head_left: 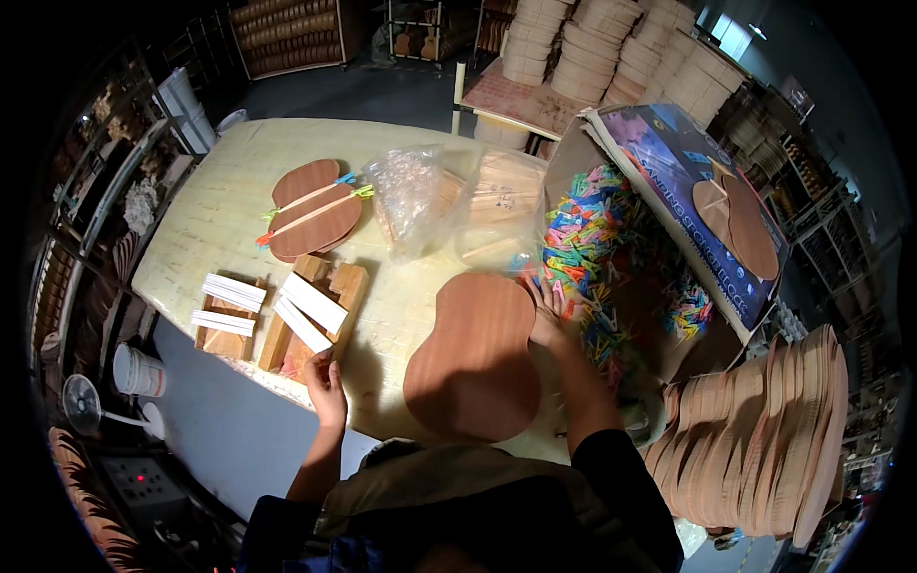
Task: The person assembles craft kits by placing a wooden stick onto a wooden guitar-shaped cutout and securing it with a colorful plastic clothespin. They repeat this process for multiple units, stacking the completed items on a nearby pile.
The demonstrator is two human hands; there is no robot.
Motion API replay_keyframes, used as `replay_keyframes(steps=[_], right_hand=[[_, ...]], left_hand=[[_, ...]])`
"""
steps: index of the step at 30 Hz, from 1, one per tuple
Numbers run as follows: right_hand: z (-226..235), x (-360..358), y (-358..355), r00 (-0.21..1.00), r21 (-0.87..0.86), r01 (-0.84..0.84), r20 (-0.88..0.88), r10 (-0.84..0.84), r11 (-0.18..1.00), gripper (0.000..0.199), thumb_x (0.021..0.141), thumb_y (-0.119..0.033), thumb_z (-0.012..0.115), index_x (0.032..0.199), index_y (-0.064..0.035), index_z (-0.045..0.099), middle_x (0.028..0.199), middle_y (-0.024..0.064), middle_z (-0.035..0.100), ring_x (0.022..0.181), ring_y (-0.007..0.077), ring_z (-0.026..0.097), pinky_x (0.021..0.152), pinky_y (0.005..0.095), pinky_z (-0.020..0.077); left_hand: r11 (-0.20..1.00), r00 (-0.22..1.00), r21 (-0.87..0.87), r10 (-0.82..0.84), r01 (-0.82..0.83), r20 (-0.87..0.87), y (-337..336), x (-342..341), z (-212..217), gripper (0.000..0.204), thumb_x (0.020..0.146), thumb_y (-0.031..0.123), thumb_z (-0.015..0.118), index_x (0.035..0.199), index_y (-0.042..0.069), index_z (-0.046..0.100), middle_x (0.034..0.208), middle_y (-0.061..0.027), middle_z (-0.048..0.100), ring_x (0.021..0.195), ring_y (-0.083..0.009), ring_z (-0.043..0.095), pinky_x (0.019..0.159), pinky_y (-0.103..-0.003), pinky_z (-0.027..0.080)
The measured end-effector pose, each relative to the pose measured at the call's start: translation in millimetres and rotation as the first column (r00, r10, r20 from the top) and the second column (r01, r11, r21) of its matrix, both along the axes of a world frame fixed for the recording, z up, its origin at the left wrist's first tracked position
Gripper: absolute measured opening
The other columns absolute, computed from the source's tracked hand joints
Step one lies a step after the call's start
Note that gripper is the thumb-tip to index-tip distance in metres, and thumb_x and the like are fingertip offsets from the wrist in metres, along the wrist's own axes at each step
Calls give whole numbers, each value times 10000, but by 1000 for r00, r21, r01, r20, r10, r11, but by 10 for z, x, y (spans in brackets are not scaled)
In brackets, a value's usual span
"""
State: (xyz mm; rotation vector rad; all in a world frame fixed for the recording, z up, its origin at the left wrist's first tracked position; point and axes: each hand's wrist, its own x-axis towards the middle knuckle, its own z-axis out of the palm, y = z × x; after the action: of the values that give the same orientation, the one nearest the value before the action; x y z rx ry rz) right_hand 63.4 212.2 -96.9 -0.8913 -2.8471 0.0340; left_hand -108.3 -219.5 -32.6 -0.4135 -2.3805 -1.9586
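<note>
My left hand (326,384) is closed, its fingertips pinched at the lower end of a white strip (301,326). That strip lies slanted on a wooden block (351,286) beside a second white strip (314,302). Fingers spread, my right hand (548,320) reaches to the near edge of a heap of small coloured clothespins (583,234) in an open box. Between my hands a brown guitar-shaped wooden plate (473,353) lies flat on the table, its lower part in shadow.
Another guitar-shaped plate (306,205) carries two thin sticks clipped with clothespins. A smaller block (229,315) holds white strips. Plastic bags (406,201) lie at the table's far side. The printed box flap (697,201) rises at right, above stacked curved wooden rims (755,439).
</note>
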Motion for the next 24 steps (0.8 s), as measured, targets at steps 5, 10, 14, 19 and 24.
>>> replay_keyframes(steps=[5,10,14,19,24], right_hand=[[135,-79,-83,971,-67,-90,-227,73,994,454,802,-367,544,1194,-140,556,1388,48,359,1274,349,289,1068,501,181],[513,168,-435,762,110,-121,-626,164,986,344,830,-339,488,918,-40,635,1004,167,590,976,373,519,959,490,331],[70,841,-123,823,99,-190,-527,213,977,286,840,-287,509,945,-42,613,1100,181,545,1114,418,449,976,517,325],[329,904,-480,908,104,97,-416,-45,990,208,740,-207,599,900,-77,628,1072,162,556,1096,381,465,943,493,356],[263,1164,-588,986,88,17,-168,-2,996,145,723,-187,646,836,-96,635,922,122,582,892,355,531,801,446,425]], left_hand=[[999,1000,-31,11,-11,1,45,-39,87,172,913,31,526,1083,9,536,959,-69,578,849,-139,574,754,-266,467],[964,973,-133,226,-229,-40,-172,-122,333,146,910,73,537,1051,35,551,945,-74,594,833,-141,584,710,-277,486],[914,872,-15,391,-405,293,-207,-639,-31,215,890,160,584,1058,27,564,938,-64,592,829,-137,555,708,-266,476],[862,744,176,286,-475,604,-388,-1190,-396,199,905,212,581,866,23,628,750,-26,579,649,-115,512,562,-259,413],[713,578,389,29,-584,815,-74,-1117,185,210,924,216,550,787,63,599,628,13,477,520,-97,435,428,-250,340]])
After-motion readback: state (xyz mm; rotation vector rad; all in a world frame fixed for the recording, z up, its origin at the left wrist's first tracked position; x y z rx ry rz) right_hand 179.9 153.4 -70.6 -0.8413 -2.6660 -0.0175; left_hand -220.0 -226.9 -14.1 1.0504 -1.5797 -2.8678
